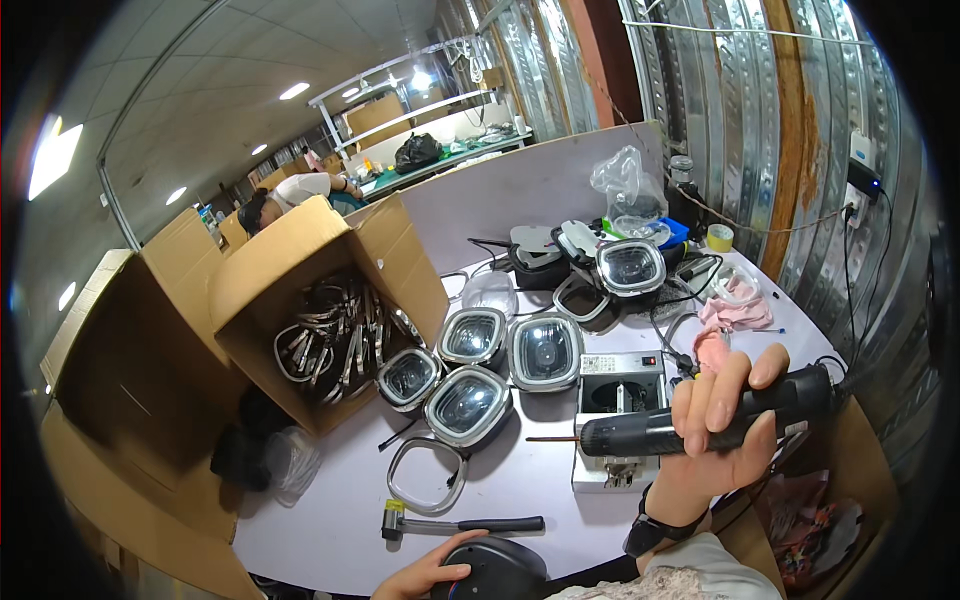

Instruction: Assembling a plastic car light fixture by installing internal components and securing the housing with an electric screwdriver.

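Fingers of the right hand [720,405] were closed round a black power screwdriver [628,435], right of centre, lying near-horizontal, bit leftward; the left hand [430,570], partly hidden, held a rounded black housing [497,572], bottom centre, below the bit.

A screwdriver [630,433] and a housing [497,568] are seen in black, and a hammer [480,525] in yellow, grey and black. Clear-topped units [468,405] are rimmed in pale grey; a cloth [742,313] is coloured pink, a tape roll [719,238] yellow. The table [310,545] is finished in pale lilac, the wall [722,130] patterned with silver ridges.
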`<action>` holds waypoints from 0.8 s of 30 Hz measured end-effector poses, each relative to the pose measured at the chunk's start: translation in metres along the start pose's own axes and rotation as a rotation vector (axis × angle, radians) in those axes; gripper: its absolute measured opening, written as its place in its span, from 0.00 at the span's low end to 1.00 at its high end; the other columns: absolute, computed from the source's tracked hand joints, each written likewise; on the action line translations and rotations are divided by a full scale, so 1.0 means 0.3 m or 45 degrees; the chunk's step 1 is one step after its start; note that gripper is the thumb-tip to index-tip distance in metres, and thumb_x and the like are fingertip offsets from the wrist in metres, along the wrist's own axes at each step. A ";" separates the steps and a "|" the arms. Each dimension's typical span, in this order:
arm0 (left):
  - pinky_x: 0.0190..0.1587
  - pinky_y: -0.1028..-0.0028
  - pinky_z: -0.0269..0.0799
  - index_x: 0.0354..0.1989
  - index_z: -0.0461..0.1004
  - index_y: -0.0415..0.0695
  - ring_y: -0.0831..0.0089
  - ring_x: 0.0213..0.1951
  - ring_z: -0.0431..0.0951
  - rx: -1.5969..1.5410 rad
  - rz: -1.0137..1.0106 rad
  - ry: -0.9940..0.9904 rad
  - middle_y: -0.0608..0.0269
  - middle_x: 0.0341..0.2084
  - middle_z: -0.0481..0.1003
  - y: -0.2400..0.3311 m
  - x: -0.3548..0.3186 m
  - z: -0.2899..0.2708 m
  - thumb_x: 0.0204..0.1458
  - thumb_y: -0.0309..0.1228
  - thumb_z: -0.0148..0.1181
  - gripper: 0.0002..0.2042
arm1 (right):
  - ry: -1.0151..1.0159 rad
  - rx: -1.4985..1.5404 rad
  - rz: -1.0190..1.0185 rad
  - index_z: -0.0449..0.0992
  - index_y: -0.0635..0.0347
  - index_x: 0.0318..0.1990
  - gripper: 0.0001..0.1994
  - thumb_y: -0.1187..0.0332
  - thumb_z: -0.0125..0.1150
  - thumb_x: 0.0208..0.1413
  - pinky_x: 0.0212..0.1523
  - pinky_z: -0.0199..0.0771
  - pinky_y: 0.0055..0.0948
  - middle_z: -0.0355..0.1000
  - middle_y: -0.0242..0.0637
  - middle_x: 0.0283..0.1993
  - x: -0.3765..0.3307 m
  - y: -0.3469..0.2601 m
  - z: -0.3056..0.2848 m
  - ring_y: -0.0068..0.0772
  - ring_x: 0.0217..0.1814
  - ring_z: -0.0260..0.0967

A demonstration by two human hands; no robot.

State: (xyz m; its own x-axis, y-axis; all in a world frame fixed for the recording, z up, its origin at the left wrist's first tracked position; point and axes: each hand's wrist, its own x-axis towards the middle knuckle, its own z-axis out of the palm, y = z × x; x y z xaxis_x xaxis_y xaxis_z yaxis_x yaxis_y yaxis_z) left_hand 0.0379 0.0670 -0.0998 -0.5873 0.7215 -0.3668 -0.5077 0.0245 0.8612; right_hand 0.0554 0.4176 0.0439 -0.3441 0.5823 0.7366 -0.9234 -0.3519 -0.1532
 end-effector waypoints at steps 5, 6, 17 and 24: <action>0.66 0.65 0.59 0.68 0.60 0.43 0.64 0.63 0.65 -0.034 -0.013 0.012 0.55 0.61 0.66 0.004 0.014 -0.005 0.47 0.38 0.70 0.39 | 0.007 -0.080 -0.025 0.58 0.57 0.46 0.20 0.59 0.62 0.59 0.17 0.63 0.22 0.65 0.37 0.27 0.008 0.009 0.008 0.22 0.14 0.60; 0.66 0.65 0.59 0.68 0.60 0.43 0.64 0.63 0.65 -0.040 0.002 0.022 0.55 0.61 0.66 0.002 0.015 -0.011 0.47 0.38 0.70 0.39 | -0.037 -0.054 -0.034 0.57 0.58 0.46 0.19 0.60 0.61 0.60 0.18 0.64 0.23 0.65 0.38 0.28 0.008 0.008 0.003 0.24 0.15 0.61; 0.65 0.62 0.64 0.68 0.58 0.44 0.60 0.62 0.67 -0.191 0.013 -0.026 0.52 0.60 0.67 -0.009 -0.003 -0.004 0.48 0.34 0.68 0.38 | -0.147 -0.061 -0.054 0.58 0.60 0.48 0.13 0.63 0.51 0.66 0.27 0.64 0.21 0.63 0.36 0.31 0.000 0.012 0.004 0.21 0.20 0.61; 0.65 0.62 0.64 0.68 0.58 0.44 0.60 0.62 0.68 -0.193 0.053 -0.031 0.51 0.60 0.67 -0.033 -0.002 -0.018 0.49 0.32 0.66 0.36 | -0.029 -0.070 -0.062 0.59 0.60 0.45 0.16 0.64 0.59 0.60 0.20 0.64 0.20 0.64 0.38 0.30 -0.003 0.008 0.006 0.22 0.17 0.62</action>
State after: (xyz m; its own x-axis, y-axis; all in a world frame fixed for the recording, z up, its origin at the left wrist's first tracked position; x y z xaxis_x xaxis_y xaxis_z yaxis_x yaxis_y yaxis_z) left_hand 0.0400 0.0626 -0.1100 -0.5953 0.7361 -0.3221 -0.5737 -0.1087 0.8118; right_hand 0.0538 0.4151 0.0441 -0.2953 0.5806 0.7588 -0.9471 -0.2824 -0.1525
